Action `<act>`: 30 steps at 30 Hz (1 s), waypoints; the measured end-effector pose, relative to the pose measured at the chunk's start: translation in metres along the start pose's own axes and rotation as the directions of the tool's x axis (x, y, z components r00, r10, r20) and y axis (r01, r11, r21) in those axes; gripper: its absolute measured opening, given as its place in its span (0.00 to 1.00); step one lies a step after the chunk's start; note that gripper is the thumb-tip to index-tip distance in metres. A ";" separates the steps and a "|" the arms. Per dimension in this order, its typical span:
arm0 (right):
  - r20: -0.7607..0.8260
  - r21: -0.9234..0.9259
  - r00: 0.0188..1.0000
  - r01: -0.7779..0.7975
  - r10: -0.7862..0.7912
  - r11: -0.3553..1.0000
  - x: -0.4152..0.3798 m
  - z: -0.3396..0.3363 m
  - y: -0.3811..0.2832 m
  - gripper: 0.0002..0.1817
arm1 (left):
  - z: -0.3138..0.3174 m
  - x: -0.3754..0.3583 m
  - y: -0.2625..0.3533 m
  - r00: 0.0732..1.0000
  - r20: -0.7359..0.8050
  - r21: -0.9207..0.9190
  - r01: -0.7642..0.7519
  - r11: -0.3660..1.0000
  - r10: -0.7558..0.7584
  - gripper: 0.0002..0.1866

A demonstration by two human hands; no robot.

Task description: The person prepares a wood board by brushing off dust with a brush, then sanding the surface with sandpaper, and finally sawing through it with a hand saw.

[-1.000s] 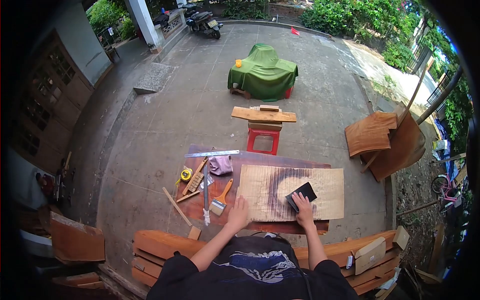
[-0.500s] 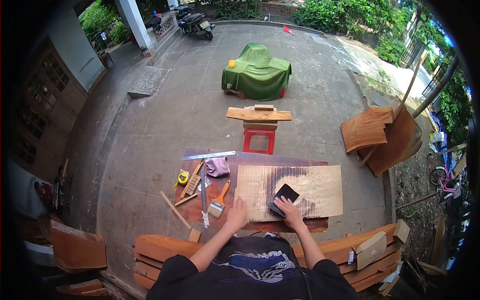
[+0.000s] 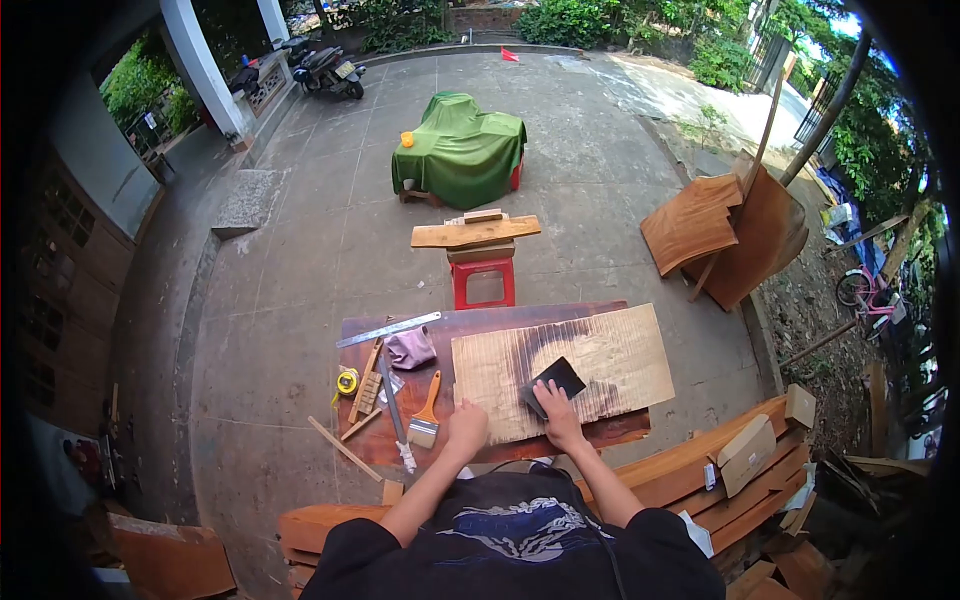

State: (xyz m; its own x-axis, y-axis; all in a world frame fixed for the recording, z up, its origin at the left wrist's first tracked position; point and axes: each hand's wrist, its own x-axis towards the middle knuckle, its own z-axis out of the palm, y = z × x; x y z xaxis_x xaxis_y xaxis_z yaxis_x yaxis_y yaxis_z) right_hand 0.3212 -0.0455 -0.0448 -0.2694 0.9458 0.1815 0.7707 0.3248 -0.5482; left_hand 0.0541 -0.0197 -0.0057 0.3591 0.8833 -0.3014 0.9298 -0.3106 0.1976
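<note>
A pale, ripple-grained board [image 3: 625, 350] with a dark-stained patch lies on a reddish-brown wooden tabletop [image 3: 590, 310]. My right hand [image 3: 557, 405] presses a black sheet, which looks like sandpaper [image 3: 565, 375], against the board beside the dark patch. At the board's lower left edge rests my left hand [image 3: 468, 428], its fingers curled against that edge. Just left of it lie a wide paintbrush [image 3: 425, 420] with an orange handle and a dark bar [image 3: 391, 400] with a whitish wrapped end.
Left on the tabletop are a steel ruler [image 3: 390, 330], a mauve cloth [image 3: 411, 349], a yellow tape measure [image 3: 347, 381] and wood strips [image 3: 366, 380]. Beyond stands a red stool [image 3: 483, 268] bearing planks. A wooden bench [image 3: 690, 465] is close behind me. Large slabs [image 3: 700, 225] lean at right.
The view has turned, so the whole scene appears tilted and shifted left. My left hand's fingers, stretched out before, are now curled. My right hand stays on the black sheet.
</note>
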 end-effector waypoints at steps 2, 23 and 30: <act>0.119 0.083 0.989 0.077 -0.086 0.994 -0.010 -0.004 -0.015 0.46 | -0.013 0.006 0.000 0.998 0.066 -0.006 -0.015 1.000 0.016 0.32; -0.230 -0.130 0.957 -0.210 0.177 0.969 -0.071 -0.010 -0.011 0.38 | -0.027 0.011 -0.021 0.956 0.108 0.005 -0.276 0.961 0.274 0.26; -0.584 0.036 0.552 -0.715 0.596 0.698 -0.066 -0.045 0.095 0.36 | -0.046 0.009 -0.015 0.949 0.112 0.019 -0.298 0.954 0.294 0.16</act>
State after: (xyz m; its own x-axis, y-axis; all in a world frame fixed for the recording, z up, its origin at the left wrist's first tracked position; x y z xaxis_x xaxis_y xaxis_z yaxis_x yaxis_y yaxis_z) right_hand 0.4386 -0.0762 -0.0720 0.6476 0.7198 0.2500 0.7097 -0.4503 -0.5418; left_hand 0.0393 0.0089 0.0315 0.6235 0.7079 -0.3320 0.7818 -0.5661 0.2612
